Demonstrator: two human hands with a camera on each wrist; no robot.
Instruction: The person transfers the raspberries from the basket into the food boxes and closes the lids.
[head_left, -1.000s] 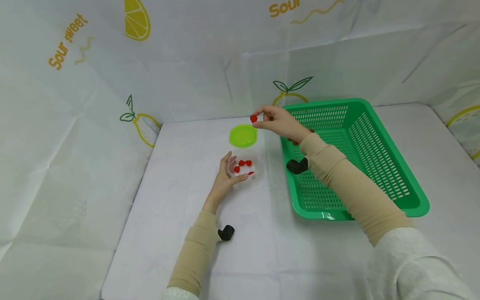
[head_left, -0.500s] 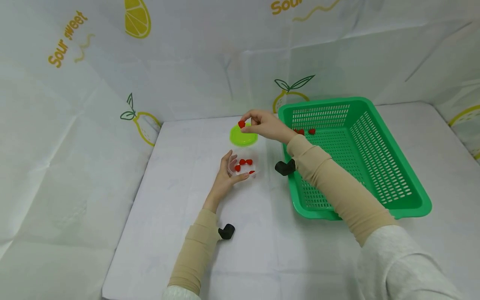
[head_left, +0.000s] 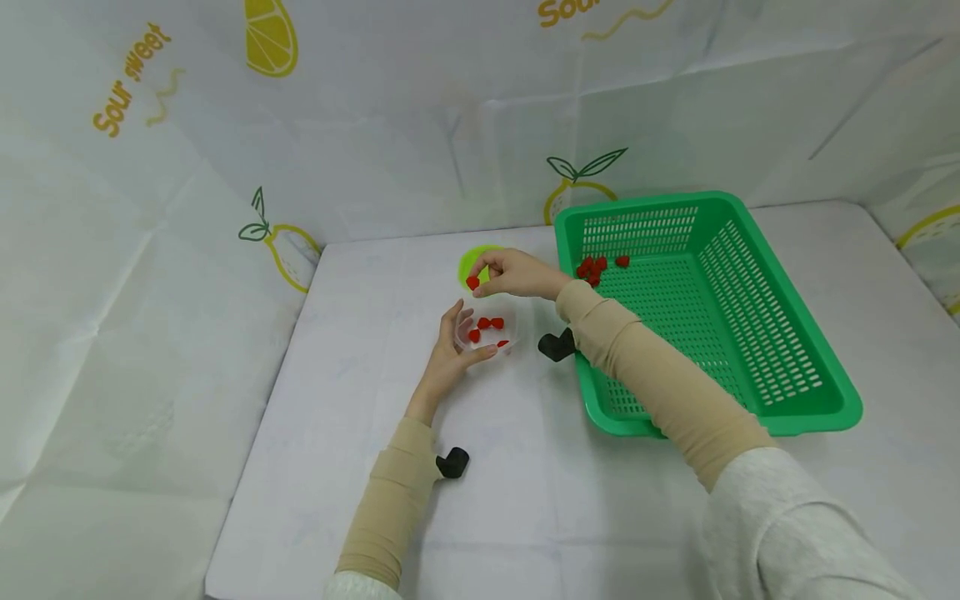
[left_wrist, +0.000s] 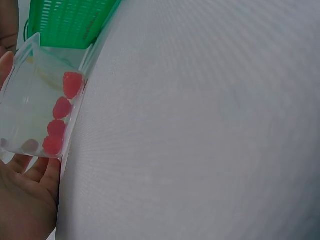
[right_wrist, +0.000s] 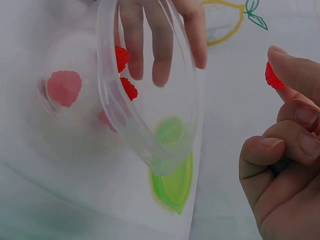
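My left hand [head_left: 447,360] grips a clear plastic container [left_wrist: 30,100] from its left side, thumb in front and fingers behind. Several red raspberries [head_left: 483,323] lie on the container's bottom. Between thumb and forefinger, my right hand [head_left: 519,273] pinches one more raspberry [right_wrist: 273,77], just beyond the container's far rim [right_wrist: 106,92] and above it. In the head view that hand partly covers the lime-green lid [head_left: 469,262] lying behind the container.
To the right stands a large green slotted basket [head_left: 675,312], with several raspberries [head_left: 592,268] in its far left corner. My right forearm crosses the basket's left rim. A white sheet printed with lemons [head_left: 272,37] rises behind the table.
My right hand has moved left and toward me with the raspberry, from beside the basket to near the container. The left hand and container have stayed in place.
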